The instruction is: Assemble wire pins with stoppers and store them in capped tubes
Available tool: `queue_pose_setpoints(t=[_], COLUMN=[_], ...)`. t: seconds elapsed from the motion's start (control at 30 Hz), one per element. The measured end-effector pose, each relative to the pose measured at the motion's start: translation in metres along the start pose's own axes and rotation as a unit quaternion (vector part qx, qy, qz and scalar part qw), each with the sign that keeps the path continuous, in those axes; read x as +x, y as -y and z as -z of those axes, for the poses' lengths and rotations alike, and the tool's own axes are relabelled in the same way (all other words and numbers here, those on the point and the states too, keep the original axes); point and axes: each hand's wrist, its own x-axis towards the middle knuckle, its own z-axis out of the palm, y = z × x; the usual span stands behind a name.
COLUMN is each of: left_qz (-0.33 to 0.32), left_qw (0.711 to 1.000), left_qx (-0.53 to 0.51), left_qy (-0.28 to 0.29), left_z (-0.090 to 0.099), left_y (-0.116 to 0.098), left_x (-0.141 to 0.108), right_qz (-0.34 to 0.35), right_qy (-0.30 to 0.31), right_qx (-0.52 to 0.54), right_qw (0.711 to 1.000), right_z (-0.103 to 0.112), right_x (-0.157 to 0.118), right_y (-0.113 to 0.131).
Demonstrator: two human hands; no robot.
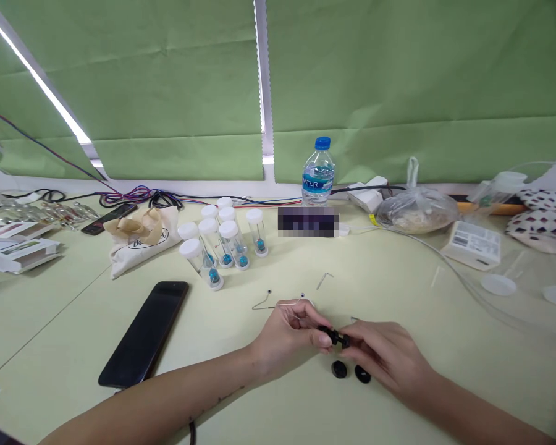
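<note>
Between both hands is a small black part with a narrow middle and wider ends; its exact kind does not show. My left hand pinches its left end between thumb and fingers. The right end is gripped by the fingertips of my right hand. Just below on the table lie a black round disc and a second black disc, partly beside my right fingers. A thin bent wire with a dark tip passes behind my left hand. Farther back rests a small hex key.
Several clear tubes with white caps and blue pieces inside stand beyond my left hand. A phone lies at left, near a cloth pouch. Behind are a water bottle and a plastic bag. A pale cable crosses the right side.
</note>
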Motion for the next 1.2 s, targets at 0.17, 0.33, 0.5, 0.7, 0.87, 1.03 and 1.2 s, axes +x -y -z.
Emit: queue_pose_setpoints(t=[0.17,0.33,0.5,0.7,0.87,1.03,1.2], left_qz=[-0.011,-0.012,-0.021,-0.021,-0.023,-0.023,-0.018], left_qw=[1.0,1.0,1.0,1.0,1.0,1.0,1.0], left_qx=[0.005,0.014,0.01,0.001,0.003,-0.003,-0.007], left_qy=[-0.008,-0.02,-0.012,-0.015,-0.005,-0.006,0.008], left_z=[0.0002,0.0014,0.0014,0.001,0.0023,0.0025,0.0038], left_y=[-0.0009,-0.0019,-0.002,-0.0017,-0.0002,0.0006,0.0023], left_x=[-0.001,-0.0018,-0.0005,0.0001,0.0003,0.0009,0.0005], right_qz=[-0.009,-0.024,-0.027,-0.025,-0.019,-0.008,-0.03], right_qy=[0.006,0.036,0.041,0.026,0.023,0.005,0.052], right_qx=[0.016,0.024,0.009,-0.002,0.004,-0.002,0.021], right_qw=[1.0,0.999,0.999,0.999,1.0,1.0,0.998], right_z=[0.0037,0.0033,-0.0013,-0.0027,-0.0017,-0.0039,-0.0004], right_x=[0.0024,0.002,0.0007,0.0006,0.0015,-0.0009,-0.0009], right_y=[0.0008,0.0007,-0.0016,-0.0019,-0.0015,-0.0031,-0.0023])
